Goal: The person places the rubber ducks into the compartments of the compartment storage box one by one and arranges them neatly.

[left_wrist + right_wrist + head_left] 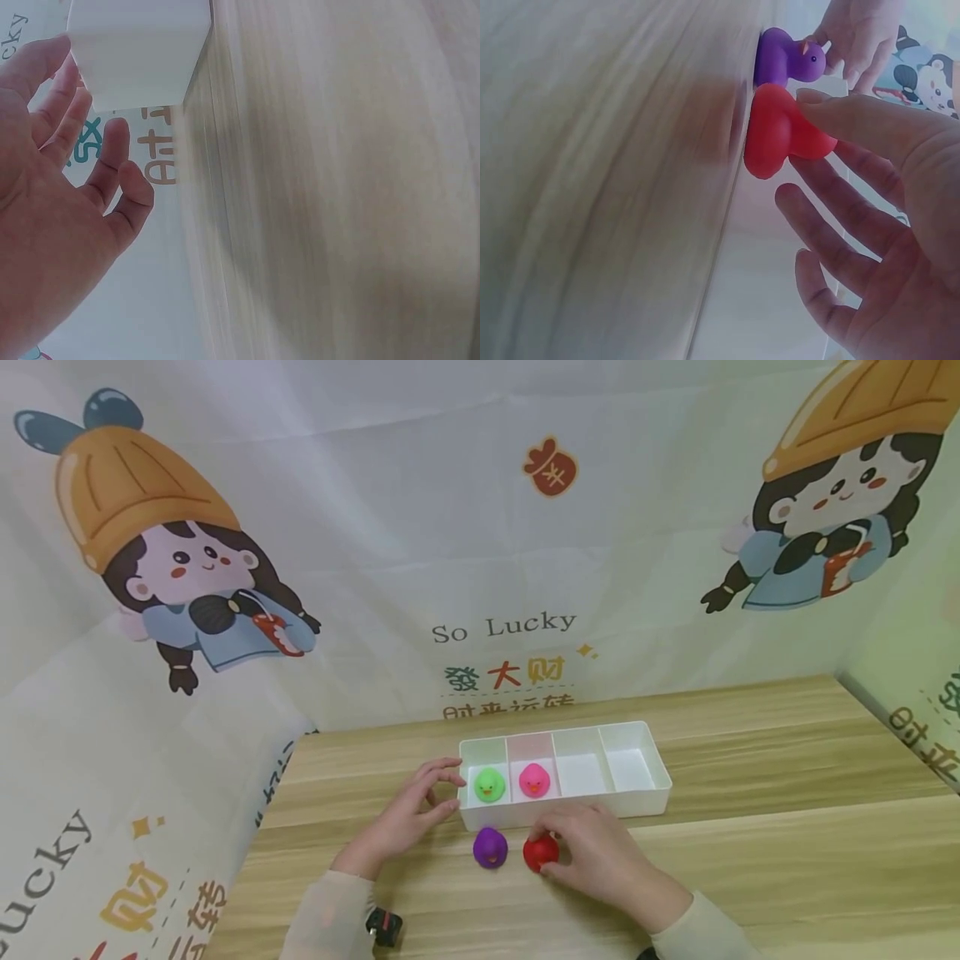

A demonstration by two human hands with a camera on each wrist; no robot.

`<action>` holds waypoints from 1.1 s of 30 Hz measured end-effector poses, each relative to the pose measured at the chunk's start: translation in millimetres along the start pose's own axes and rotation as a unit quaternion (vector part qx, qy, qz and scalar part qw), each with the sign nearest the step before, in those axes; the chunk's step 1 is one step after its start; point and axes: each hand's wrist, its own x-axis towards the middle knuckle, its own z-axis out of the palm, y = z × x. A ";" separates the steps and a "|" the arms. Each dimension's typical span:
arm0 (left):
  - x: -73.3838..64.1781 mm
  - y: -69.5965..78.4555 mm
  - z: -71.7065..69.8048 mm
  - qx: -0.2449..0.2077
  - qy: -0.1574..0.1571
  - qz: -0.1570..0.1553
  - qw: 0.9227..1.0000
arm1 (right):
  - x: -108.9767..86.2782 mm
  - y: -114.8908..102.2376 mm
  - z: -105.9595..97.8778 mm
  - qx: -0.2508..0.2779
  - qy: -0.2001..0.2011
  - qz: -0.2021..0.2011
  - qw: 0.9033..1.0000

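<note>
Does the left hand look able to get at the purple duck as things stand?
Probably yes: the purple duck sits on the table in front of the white box, and nothing shows between it and the left hand.

The wood-grain desk [757,777] bears a white divided tray [633,803], a purple duck [491,847] just before the tray's left end, and, contact unclear, a red duck [538,852] farther right along the tray's front.
</note>
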 end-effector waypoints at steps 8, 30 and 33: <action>0.1 0.9 1.5 -0.004 -0.005 -0.007 1.000 | -0.6 0.0 -2.9 0.006 0.004 0.000 1.000; 1.2 0.4 1.3 -0.007 -0.006 -0.008 1.000 | 0.7 0.2 -9.3 0.022 0.011 0.015 1.000; 0.8 0.5 1.3 -0.007 -0.003 -0.006 1.000 | 2.5 0.8 -12.5 0.035 0.012 0.014 0.999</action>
